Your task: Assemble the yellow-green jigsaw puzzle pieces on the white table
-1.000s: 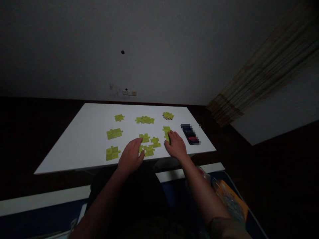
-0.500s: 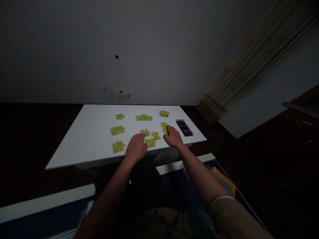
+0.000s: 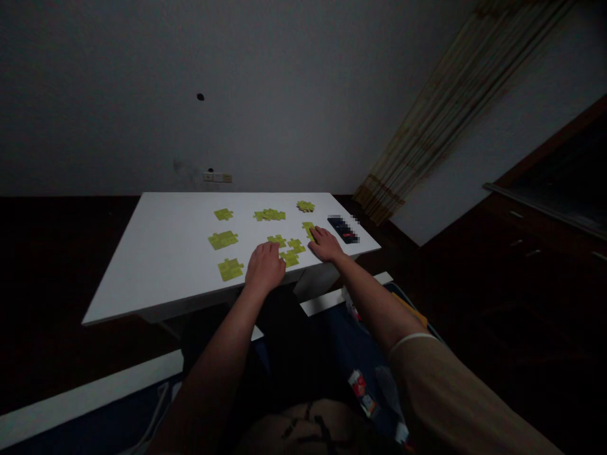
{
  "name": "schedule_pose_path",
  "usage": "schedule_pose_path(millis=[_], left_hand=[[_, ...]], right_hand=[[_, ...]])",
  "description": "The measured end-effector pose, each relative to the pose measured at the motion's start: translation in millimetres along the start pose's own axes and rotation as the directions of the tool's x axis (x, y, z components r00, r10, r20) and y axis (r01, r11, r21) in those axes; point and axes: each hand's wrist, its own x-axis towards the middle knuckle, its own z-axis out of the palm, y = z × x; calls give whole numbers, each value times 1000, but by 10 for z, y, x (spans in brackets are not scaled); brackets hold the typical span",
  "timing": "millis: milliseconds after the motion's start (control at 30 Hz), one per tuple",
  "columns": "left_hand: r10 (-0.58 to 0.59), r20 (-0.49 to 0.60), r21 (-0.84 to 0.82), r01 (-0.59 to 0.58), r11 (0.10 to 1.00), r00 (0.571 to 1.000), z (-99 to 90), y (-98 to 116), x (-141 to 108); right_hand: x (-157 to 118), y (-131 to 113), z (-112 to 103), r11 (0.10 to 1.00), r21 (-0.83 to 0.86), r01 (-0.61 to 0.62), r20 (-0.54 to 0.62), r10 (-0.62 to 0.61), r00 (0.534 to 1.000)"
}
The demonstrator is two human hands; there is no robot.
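Note:
Several yellow-green puzzle pieces lie on a white table (image 3: 156,253). My left hand (image 3: 265,266) rests at the near edge, its fingertips by a loose cluster of pieces (image 3: 290,258); whether it grips one is hidden. My right hand (image 3: 325,244) lies over the lower part of a yellow-green piece (image 3: 308,227), fingers on it. Joined pieces form a patch (image 3: 230,269) left of my left hand, with another patch (image 3: 222,239) behind it and a smaller one (image 3: 223,215) farther back.
A heap of pieces (image 3: 270,215) lies at the back middle, a second pile (image 3: 305,206) at the back right. A dark flat object (image 3: 344,229), partly pixelated, lies near the right edge. Beside my legs is a blue surface with packets (image 3: 362,392).
The camera view has shifted, so the table appears higher and further left. Both hands stay beside the same pieces, with my left hand covering a little more of the near cluster.

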Motion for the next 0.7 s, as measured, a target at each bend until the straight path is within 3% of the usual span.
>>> schedule_pose_path(millis=[300,700], left_hand=[[10,-34,15,-10,1000,999,20,16,-7],[9,23,76,-10,997,1000,-50,62,-57]], right_hand=[[14,0,13,1000,-16,-14,13,15,1000],[-21,12,25,999,46,10,-11,-9,1000]])
